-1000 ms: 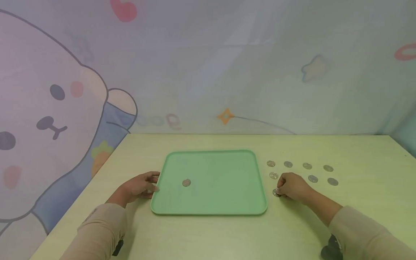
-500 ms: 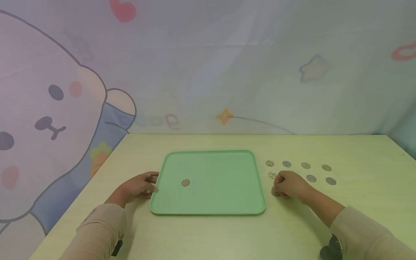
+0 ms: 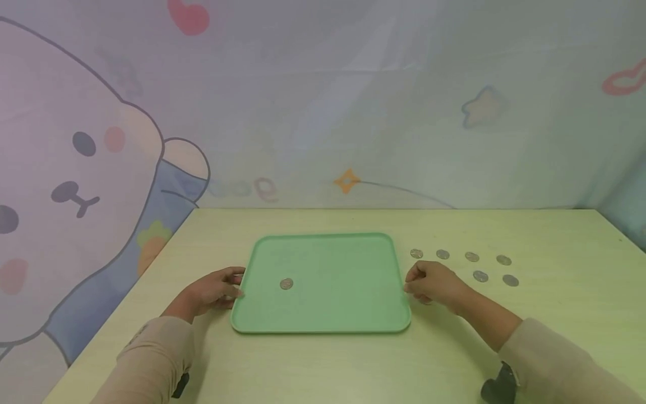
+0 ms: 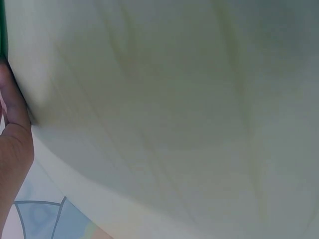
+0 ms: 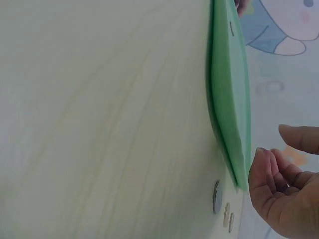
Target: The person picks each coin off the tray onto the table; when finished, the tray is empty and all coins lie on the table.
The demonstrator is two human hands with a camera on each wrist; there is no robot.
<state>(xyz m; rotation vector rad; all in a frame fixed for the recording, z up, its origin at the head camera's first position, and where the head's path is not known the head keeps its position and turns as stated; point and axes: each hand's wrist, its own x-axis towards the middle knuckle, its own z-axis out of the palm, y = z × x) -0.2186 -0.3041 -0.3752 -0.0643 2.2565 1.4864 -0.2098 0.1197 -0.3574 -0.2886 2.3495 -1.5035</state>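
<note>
A green tray [image 3: 353,314] lies on the pale table, with one silver coin [image 3: 286,284] on its left half. My left hand [image 3: 239,284] rests against the tray's left rim, fingers relaxed; a finger [image 4: 12,99] shows in the left wrist view. My right hand [image 3: 410,284] hovers at the tray's right rim, fingers curled and thumb apart. In the right wrist view the right hand [image 5: 273,149] shows no coin between its fingers, though the curl could hide one. Several loose coins [image 3: 471,257] lie on the table to its right.
The coins form a back row [image 3: 442,254] and a nearer pair [image 3: 480,276]; three coins [image 5: 218,196] lie beside the tray's edge [image 5: 229,99] in the right wrist view. A cartoon backdrop stands behind the table [image 3: 328,365].
My right hand has left the spot by the nearest coin and moved left to the tray's right rim, now covering the coins closest to the tray. The left hand stayed put.
</note>
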